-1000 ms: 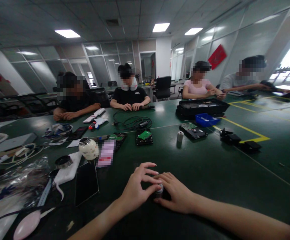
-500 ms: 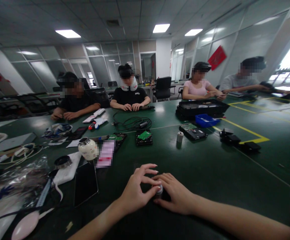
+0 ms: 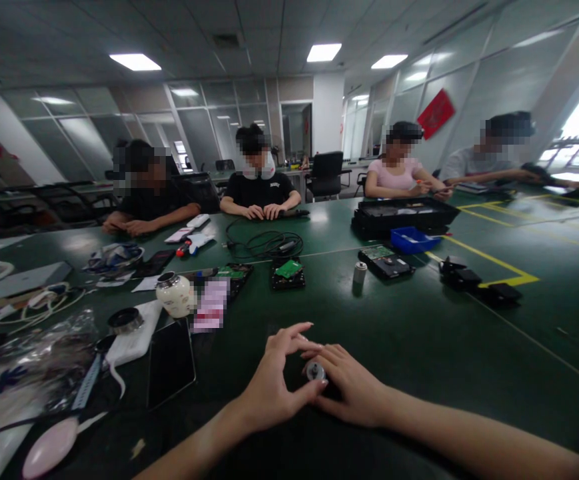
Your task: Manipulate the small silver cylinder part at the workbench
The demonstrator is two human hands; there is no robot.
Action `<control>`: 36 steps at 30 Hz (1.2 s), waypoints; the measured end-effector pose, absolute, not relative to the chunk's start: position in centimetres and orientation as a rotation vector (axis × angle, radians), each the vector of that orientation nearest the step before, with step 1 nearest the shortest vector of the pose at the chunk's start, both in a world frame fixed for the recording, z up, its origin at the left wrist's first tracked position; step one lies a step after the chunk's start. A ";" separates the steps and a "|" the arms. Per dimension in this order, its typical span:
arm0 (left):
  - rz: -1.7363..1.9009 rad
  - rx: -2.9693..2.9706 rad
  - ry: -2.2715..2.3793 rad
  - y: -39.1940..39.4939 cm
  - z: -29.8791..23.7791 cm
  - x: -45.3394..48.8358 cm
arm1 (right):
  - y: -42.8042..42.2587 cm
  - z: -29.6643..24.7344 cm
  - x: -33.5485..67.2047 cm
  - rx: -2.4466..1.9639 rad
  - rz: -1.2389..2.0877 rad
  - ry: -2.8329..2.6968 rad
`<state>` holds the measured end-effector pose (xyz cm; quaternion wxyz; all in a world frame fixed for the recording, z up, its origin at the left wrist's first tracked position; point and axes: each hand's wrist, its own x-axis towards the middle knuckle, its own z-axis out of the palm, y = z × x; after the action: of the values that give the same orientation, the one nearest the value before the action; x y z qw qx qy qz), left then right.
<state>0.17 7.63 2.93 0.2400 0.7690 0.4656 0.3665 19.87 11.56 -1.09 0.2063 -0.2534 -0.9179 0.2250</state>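
A: Where do we have the cylinder (image 3: 315,371)?

B: Between our hands, toward the near edge of the tabletop (image 3: 449,353), its round end facing us. Whether it rests on the surface, we cannot tell.

A: And our grip?

B: Our right hand (image 3: 353,388) curls about its side. Our left hand (image 3: 272,381) is spread in a wide curve, thumb at the rim (whether it presses, we can't say), fingertips over by the right one's fingers.

A: How should it handle?

B: It looks metallic, so we judge it stiff, fairly heavy for its bulk, maybe slippery. We do best holding it round the sides, sparing the dark middle of that end, possibly its fragile part.

A: Anything similar?

B: A can (image 3: 360,272) stands nearer the far edge, just beside a drive (image 3: 390,263).
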 end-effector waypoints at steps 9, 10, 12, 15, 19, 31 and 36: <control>1.287 2.051 1.454 10.0 2.6 -1.3 | 11.5 -0.6 19.8 -0.748 0.650 -2.573; 1.352 2.021 1.554 10.7 2.4 -2.1 | 11.5 -0.5 19.8 -0.753 0.658 -2.577; 1.415 1.922 1.790 12.1 1.6 -4.0 | 11.4 -0.3 19.9 -0.759 0.681 -2.583; 1.267 1.854 1.953 13.5 -0.2 -6.3 | 11.3 -0.1 20.0 -0.768 0.698 -2.585; 1.237 1.857 1.981 13.8 -2.0 -7.3 | 11.4 0.0 20.0 -0.778 0.696 -2.594; 1.235 1.984 1.517 10.8 1.9 -2.8 | 11.4 -0.3 19.9 -0.773 0.671 -2.589; 1.039 1.993 1.281 8.4 3.2 0.1 | 11.5 -0.8 19.9 -0.747 0.660 -2.574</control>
<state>0.06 8.44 3.19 0.2738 0.7409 0.4763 0.3862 19.87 11.48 -0.79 0.1896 -0.2656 -0.9157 0.2347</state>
